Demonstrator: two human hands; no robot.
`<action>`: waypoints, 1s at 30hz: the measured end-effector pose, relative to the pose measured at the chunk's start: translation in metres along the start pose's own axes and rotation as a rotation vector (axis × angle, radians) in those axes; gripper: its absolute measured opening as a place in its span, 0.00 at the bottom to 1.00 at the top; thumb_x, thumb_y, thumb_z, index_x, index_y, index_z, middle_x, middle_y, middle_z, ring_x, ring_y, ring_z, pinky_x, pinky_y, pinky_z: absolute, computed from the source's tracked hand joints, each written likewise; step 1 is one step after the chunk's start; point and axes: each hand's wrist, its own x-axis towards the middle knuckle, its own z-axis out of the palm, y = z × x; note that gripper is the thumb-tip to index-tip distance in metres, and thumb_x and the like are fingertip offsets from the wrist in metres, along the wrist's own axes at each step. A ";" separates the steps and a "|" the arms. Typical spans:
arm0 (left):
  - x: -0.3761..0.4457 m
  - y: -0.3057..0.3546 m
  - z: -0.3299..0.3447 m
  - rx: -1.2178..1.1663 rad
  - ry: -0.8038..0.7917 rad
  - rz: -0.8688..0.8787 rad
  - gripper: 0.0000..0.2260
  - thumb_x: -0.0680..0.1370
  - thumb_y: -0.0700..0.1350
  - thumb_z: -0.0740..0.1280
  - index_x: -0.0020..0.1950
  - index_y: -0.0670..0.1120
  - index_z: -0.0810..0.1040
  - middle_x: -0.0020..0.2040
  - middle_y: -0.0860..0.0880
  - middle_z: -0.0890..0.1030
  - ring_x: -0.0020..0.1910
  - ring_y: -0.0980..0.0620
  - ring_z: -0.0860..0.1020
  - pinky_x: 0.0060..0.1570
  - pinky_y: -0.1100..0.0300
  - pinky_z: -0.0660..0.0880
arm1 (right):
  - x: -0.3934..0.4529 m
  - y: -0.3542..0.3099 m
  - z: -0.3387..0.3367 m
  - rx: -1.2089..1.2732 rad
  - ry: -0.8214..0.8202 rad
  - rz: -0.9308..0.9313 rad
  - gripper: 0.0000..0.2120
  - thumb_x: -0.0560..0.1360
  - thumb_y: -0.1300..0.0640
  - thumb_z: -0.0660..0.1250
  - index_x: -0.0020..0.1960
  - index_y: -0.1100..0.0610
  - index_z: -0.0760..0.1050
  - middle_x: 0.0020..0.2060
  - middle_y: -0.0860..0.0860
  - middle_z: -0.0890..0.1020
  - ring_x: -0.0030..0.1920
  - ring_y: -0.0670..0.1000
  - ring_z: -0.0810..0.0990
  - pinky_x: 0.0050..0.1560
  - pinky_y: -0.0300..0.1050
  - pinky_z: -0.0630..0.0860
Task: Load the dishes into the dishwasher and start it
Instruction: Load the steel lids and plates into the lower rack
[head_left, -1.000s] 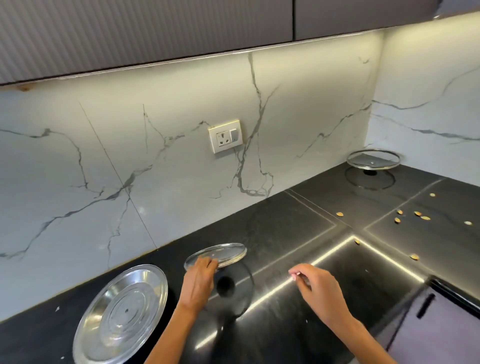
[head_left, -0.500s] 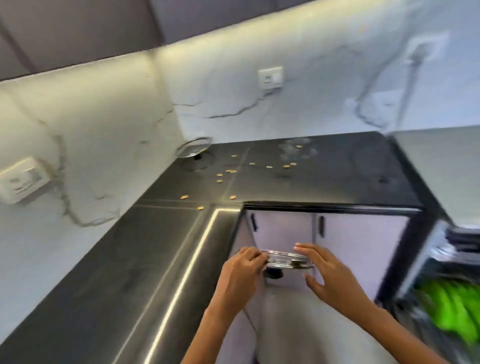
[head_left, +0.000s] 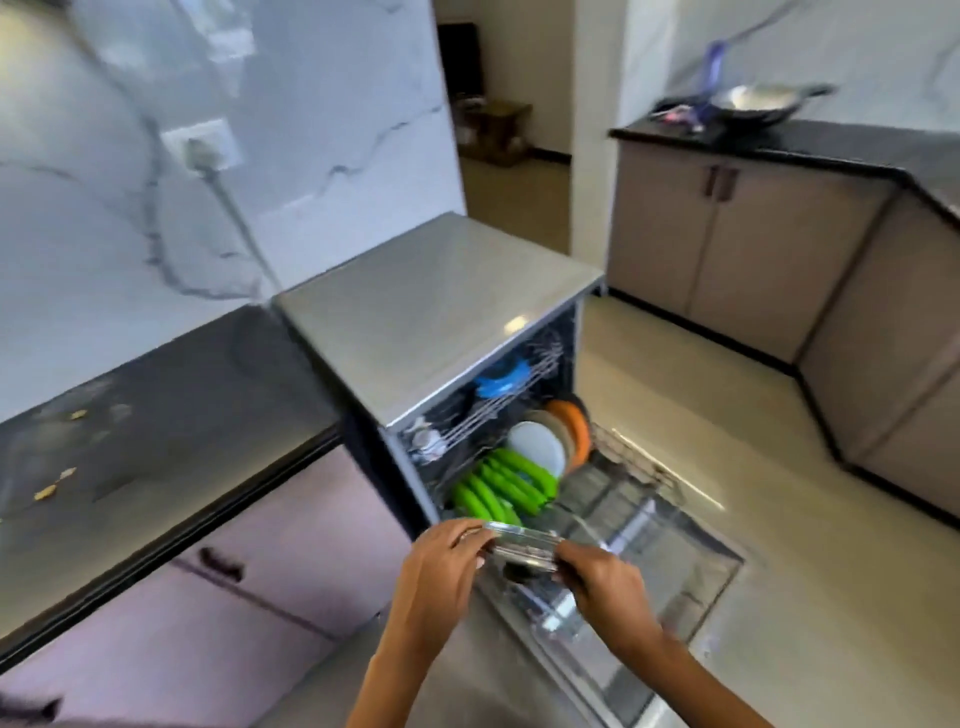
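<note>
On the left, the glossy black stone surface carries only a few pale crumbs, while the steel-topped dishwasher stands open with curved green plates, a white plate and an orange one already racked. The left hand and right hand pinch opposite rims of a round glass lid just above the wire lower rack; by this judgement loading is well along, with this lid, the door and the start remaining.

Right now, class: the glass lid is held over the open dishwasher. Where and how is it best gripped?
At its metal rim, from opposite sides, as the left hand and right hand do now. The glass lid lies nearly flat, knob underneath, so the thin edge is probably the easiest part to pinch.
</note>
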 end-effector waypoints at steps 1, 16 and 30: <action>0.013 0.002 0.019 -0.010 -0.017 -0.019 0.15 0.74 0.45 0.61 0.57 0.45 0.81 0.54 0.49 0.81 0.52 0.52 0.75 0.54 0.63 0.68 | -0.001 0.024 -0.006 -0.009 0.018 0.069 0.08 0.67 0.53 0.65 0.41 0.50 0.66 0.29 0.43 0.77 0.31 0.46 0.75 0.25 0.34 0.57; 0.105 -0.052 0.295 0.113 -0.638 -0.007 0.43 0.47 0.55 0.79 0.59 0.49 0.70 0.56 0.49 0.82 0.49 0.48 0.81 0.45 0.52 0.78 | 0.062 0.266 0.050 0.259 0.132 0.647 0.17 0.69 0.58 0.74 0.36 0.43 0.67 0.39 0.38 0.83 0.44 0.35 0.81 0.40 0.37 0.79; 0.114 -0.122 0.453 0.223 -0.800 0.291 0.45 0.50 0.55 0.81 0.65 0.52 0.69 0.59 0.49 0.80 0.59 0.44 0.78 0.70 0.48 0.45 | 0.064 0.379 0.206 0.356 0.024 0.847 0.15 0.70 0.62 0.72 0.34 0.48 0.69 0.37 0.39 0.82 0.41 0.38 0.80 0.36 0.23 0.69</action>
